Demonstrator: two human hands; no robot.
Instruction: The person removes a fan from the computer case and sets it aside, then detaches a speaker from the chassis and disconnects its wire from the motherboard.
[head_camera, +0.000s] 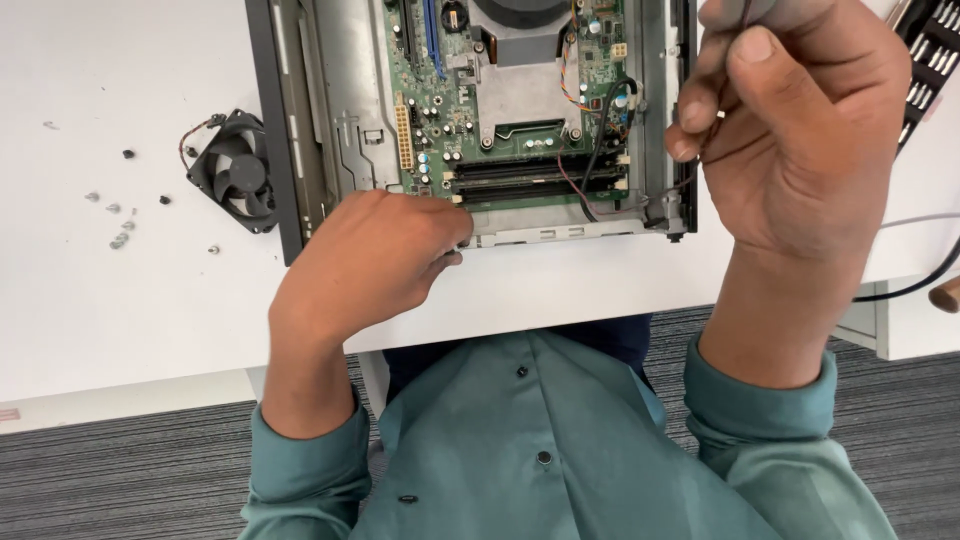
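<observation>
Hands work at the near edge of an open computer case that lies flat on a white counter. Inside the case sits a green circuit board, with two long black memory slots running across its near side and a metal cooler block beyond them.

The left hand rests at the case's near left corner, its fingers curled and pressed together against the front metal rim just beside the end of the memory slots; whether it pinches anything there I cannot tell, since the fingertips are hidden under the knuckles. The right hand is raised over the case's near right corner, fingers closed and bunched with the thumb pressed across them, pinching a thin dark tool shaft that runs up out of view. A black cable loops over the board just left of this hand.

Left of the case, a small black fan with a short wire lies on the counter touching the case's side wall. Farther left, several small loose screws are scattered well apart from the case. To the right of the case, behind the right hand, a rack of screwdriver bits shows at the edge. Green shirt sleeves cover both forearms.
</observation>
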